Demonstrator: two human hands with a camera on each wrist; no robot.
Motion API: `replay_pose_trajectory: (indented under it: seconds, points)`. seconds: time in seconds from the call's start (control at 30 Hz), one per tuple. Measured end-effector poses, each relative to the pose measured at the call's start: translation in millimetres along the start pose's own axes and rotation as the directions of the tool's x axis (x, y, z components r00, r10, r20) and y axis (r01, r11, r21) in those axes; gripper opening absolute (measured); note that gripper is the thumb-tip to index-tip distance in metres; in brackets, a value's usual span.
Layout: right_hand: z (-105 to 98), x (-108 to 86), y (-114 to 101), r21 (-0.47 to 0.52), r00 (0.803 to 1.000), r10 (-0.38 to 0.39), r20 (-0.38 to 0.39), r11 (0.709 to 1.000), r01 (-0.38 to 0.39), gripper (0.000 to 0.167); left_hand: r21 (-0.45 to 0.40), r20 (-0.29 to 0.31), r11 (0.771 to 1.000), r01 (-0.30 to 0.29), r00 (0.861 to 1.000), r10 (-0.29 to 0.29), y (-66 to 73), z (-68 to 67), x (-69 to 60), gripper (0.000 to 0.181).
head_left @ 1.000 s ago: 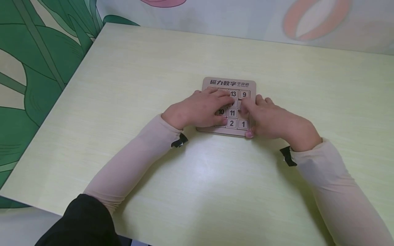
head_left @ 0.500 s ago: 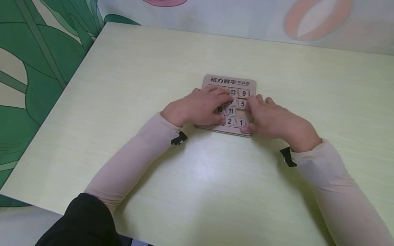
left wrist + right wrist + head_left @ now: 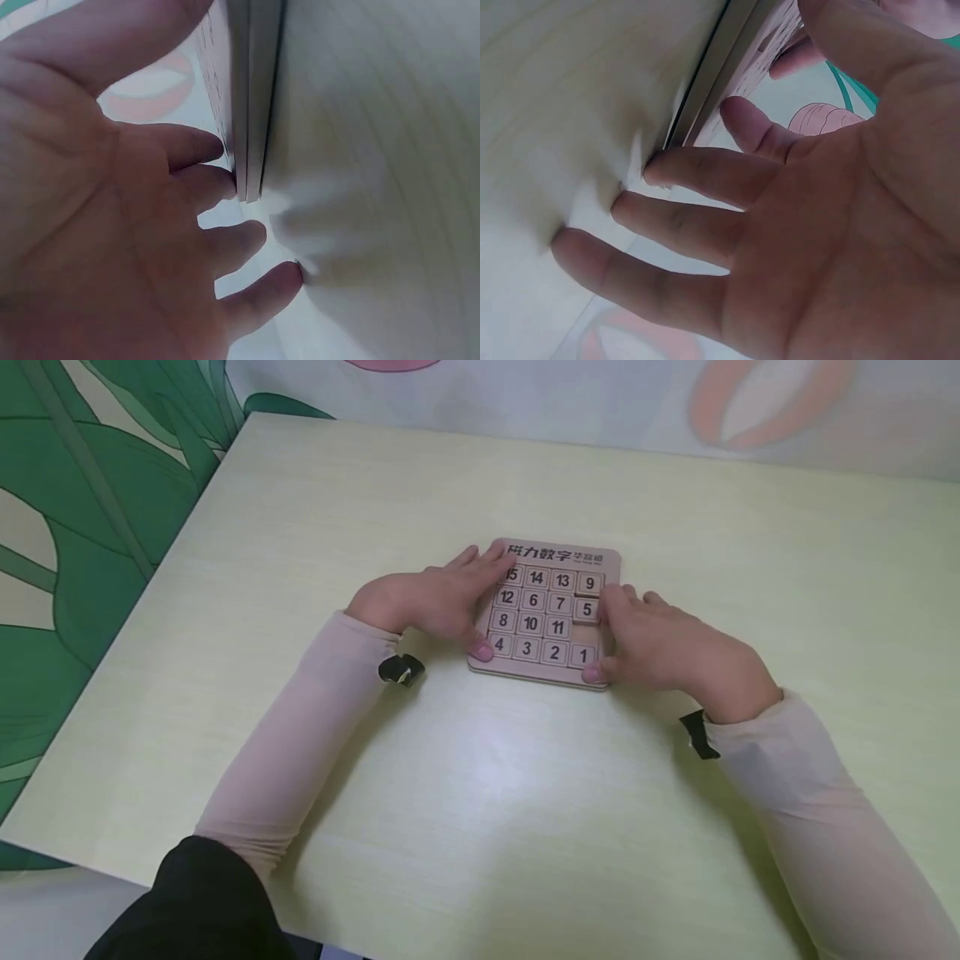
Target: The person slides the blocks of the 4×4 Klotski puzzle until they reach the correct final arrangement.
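Here, the pinkish board (image 3: pixel 528 671) bears numbered tiles (image 3: pixel 558 604).

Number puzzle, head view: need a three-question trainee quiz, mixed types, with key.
1. Multiple choice: on the puzzle board, where is the empty slot?
A) top row, far left
B) third row, far right
C) bottom row, far left

2. True or false: the left hand and the right hand both touch the puzzle board.

3. Fill in: the second row from the top reads 12, 6, 7, __.

Key: 1 B; 2 true; 3 5.
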State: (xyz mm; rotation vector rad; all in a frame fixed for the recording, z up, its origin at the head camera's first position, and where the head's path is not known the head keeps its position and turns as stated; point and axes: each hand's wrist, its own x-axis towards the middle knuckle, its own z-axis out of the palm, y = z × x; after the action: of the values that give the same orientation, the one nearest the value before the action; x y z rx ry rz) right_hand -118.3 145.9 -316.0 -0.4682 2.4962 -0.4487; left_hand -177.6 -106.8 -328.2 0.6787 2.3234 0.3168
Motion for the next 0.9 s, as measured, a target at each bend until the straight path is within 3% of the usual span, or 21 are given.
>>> replay_pose_trajectory:
  seconds: [0.13, 0.37, 0.73, 0.9]
  points:
    - [-2.2, 0.8, -3.1, -0.037, 1.000, 0.016, 0.009, 0.999, -0.015, 0.067, -0.004, -0.002, 1.000, 0.013, 1.000, -0.013, -2.8, 0.2, 0.2, 0.125]
    - [-1.2, 1.0, -5.3, -0.081, 1.000, 0.018, 0.001, 0.997, -0.018, 0.058, 0.034, -0.028, 0.999, 0.026, 0.999, -0.025, -4.5, 0.4, 1.2, 0.134]
    - [2.7, 2.2, -7.5, -0.104, 0.999, 0.010, -0.032, 0.994, -0.014, 0.040, 0.001, 0.031, 0.999, 0.046, 0.998, -0.046, -12.8, -1.6, 1.3, 0.141]
    - [5.9, 4.5, -7.9, -0.147, 0.997, 0.017, -0.082, 0.989, -0.029, 0.032, -0.003, 0.036, 0.999, 0.038, 0.999, -0.038, -12.5, -2.4, 0.3, 0.140]
